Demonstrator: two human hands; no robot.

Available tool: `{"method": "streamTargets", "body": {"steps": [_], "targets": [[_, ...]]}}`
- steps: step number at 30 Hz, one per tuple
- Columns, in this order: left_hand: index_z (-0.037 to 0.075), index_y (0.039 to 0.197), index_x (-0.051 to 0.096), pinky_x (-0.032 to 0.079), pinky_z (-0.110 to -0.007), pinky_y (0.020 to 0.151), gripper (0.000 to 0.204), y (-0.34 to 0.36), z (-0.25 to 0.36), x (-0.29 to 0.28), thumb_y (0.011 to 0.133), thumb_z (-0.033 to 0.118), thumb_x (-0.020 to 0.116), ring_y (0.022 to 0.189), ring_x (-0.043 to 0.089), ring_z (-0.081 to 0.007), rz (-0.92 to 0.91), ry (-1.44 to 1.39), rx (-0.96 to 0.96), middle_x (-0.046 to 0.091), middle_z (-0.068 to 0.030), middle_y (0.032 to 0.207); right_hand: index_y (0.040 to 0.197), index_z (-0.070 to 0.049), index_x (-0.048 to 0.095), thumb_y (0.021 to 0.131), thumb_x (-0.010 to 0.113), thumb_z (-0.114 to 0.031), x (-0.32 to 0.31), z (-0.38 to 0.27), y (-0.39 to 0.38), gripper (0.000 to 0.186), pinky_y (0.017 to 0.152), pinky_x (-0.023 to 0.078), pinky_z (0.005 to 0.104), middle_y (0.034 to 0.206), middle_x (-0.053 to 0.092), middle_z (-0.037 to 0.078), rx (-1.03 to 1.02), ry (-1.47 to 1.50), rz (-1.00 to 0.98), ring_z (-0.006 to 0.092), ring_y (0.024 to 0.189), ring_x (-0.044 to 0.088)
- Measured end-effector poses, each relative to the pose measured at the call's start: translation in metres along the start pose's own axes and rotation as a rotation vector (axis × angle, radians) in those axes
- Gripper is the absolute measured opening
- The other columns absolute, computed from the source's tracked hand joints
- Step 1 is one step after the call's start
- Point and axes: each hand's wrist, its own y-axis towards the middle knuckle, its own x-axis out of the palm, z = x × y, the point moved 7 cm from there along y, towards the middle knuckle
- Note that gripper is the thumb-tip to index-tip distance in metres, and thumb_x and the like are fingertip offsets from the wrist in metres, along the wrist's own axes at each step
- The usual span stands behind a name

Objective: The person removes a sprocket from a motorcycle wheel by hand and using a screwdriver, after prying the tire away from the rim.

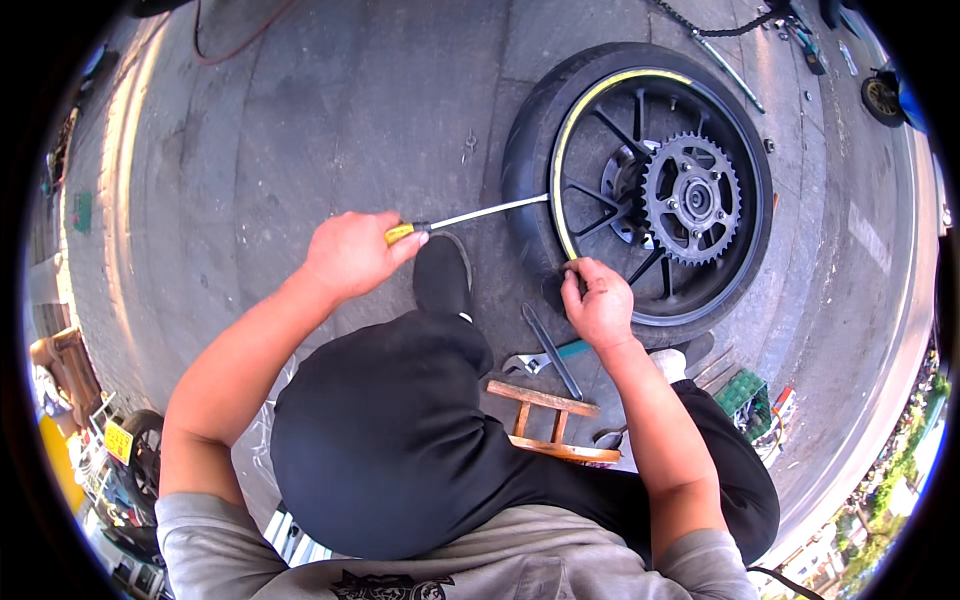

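My left hand is closed round the yellow and black handle of a long screwdriver. Its shaft crosses the tyre, and the tip meets the edge of the rim. The motorcycle wheel lies flat on the ground, with a black spoked rim and a toothed sprocket facing up. A yellow strip runs along the rim's left and far edge. At the strip's near end my right hand has its fingers curled and pressed together against the rim; what they pinch is hidden.
Between my legs are a small wooden stool, an adjustable wrench and a flat metal bar. A green basket stands at the right. Beyond the wheel lie a metal rod and a dark chain.
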Motion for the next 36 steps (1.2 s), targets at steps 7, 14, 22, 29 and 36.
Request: {"method": "streamTargets", "body": {"steps": [7,14,22,29,36], "targets": [[0.007,0.099,0.071,0.058,-0.056,0.075,0.052,0.053,-0.057,0.086,0.097,0.059,0.072,0.088,0.072,-0.0467,0.246,-0.148,0.193,0.074,-0.0202,0.091,0.087,-0.011,0.065,0.082,0.072,-0.007,0.021,-0.006,0.006,0.01,0.062,0.053,0.043,0.074,0.064,0.008,-0.171,-0.088,0.151,0.0313,0.068,0.066],[0.008,0.092,0.067,0.056,-0.056,0.072,0.051,0.063,-0.062,0.094,0.099,0.058,0.071,0.086,0.072,-0.0463,0.274,-0.155,0.256,0.073,-0.0194,0.087,0.115,-0.013,0.068,0.081,0.08,-0.024,0.056,-0.029,-0.087,0.038,0.083,0.045,0.0468,0.103,0.066,0.007,-0.263,-0.343,-0.166,0.0291,0.097,0.063],[0.009,0.091,0.069,0.056,-0.057,0.072,0.054,0.062,-0.063,0.091,0.1,0.062,0.067,0.084,0.072,-0.0465,0.272,-0.157,0.228,0.075,-0.0193,0.087,0.128,-0.009,0.058,0.09,0.082,-0.039,0.128,0.044,-0.175,0.054,0.088,0.057,0.0515,0.117,0.068,0.016,0.26,-0.383,-0.433,0.0368,0.107,0.071],[0.01,0.092,0.07,0.058,-0.055,0.073,0.056,0.063,-0.068,0.095,0.099,0.065,0.067,0.084,0.073,-0.0447,0.226,-0.175,0.208,0.076,-0.0179,0.084,0.11,-0.005,0.058,0.093,0.075,-0.025,0.129,0.035,-0.162,0.031,0.087,0.058,0.0531,0.113,0.069,0.019,0.095,-0.396,-0.524,0.0408,0.103,0.072],[0.011,0.092,0.072,0.058,-0.054,0.073,0.057,0.064,-0.071,0.102,0.098,0.067,0.067,0.085,0.075,-0.0434,0.219,-0.19,0.203,0.077,-0.0178,0.086,0.125,-0.002,0.045,0.107,0.063,-0.01,0.043,-0.035,-0.113,0.026,0.069,0.055,0.0537,0.091,0.066,0.023,0.038,-0.025,-0.442,0.0451,0.076,0.068]]}}
